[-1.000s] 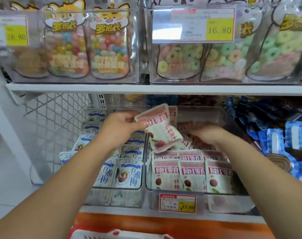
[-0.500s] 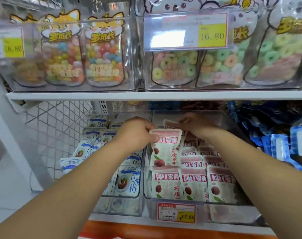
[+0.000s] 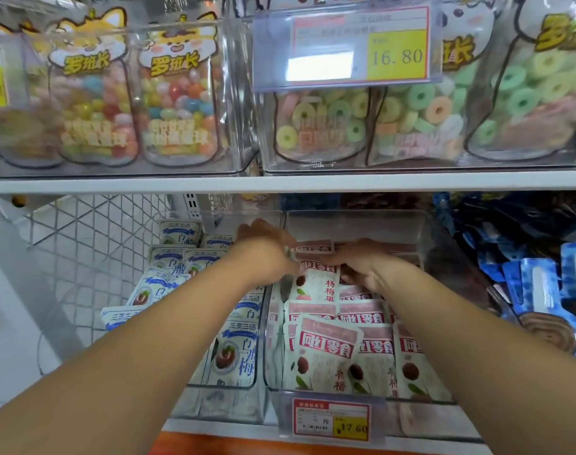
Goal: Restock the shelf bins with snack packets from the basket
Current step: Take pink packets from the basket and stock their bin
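A clear shelf bin (image 3: 355, 224) on the lower shelf holds rows of pink-and-white snack packets (image 3: 329, 353). My left hand (image 3: 267, 247) pinches the top left corner of one such packet (image 3: 318, 282), which stands upright inside the bin behind the front rows. My right hand (image 3: 359, 261) lies just right of it, thumb along the packet's top edge and fingers dipped among the rear packets; its hold is hidden. The basket is out of view.
A neighbouring clear bin holds blue-and-white packets (image 3: 234, 353) on the left. Blue packs (image 3: 543, 284) fill the right side. The upper shelf board (image 3: 280, 183) carries candy bins close overhead. A price tag (image 3: 331, 420) hangs on the bin front; wire mesh (image 3: 83, 241) at left.
My left hand carried the pink packet forward and down into the bin, turning it upright. My right hand stayed among the rear packets and now meets the packet's top edge.
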Tool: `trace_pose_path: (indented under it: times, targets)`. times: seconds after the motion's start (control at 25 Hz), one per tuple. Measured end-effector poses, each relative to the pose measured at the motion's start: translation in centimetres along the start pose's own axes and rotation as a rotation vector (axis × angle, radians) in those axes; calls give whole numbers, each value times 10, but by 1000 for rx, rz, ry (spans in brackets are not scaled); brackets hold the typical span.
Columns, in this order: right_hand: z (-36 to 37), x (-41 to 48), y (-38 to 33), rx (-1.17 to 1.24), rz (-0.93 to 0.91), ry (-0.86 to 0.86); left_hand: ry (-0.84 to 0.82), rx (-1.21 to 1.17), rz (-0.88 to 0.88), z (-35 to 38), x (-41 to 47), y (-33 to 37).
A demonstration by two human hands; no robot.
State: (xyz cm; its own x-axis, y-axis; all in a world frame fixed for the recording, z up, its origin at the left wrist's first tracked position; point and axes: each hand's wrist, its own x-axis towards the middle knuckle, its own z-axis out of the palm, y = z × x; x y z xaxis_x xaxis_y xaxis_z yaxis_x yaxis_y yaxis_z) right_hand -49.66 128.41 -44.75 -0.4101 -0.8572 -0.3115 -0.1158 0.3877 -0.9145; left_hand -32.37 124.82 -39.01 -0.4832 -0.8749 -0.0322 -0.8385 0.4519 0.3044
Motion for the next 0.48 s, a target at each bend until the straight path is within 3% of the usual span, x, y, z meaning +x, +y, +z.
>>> trace_pose_path:
  times: [0.2, 0.36, 0.48]
  targets:
    - [-9, -12, -11, 105, -167, 85, 112, -338, 47, -4, 10, 1]
    - [-11, -4, -21, 80, -383, 192, 207, -273, 183, -8, 24, 6]
    - [-3, 6, -14, 78, -405, 173, 174, -135, 180, -3, 42, 10]
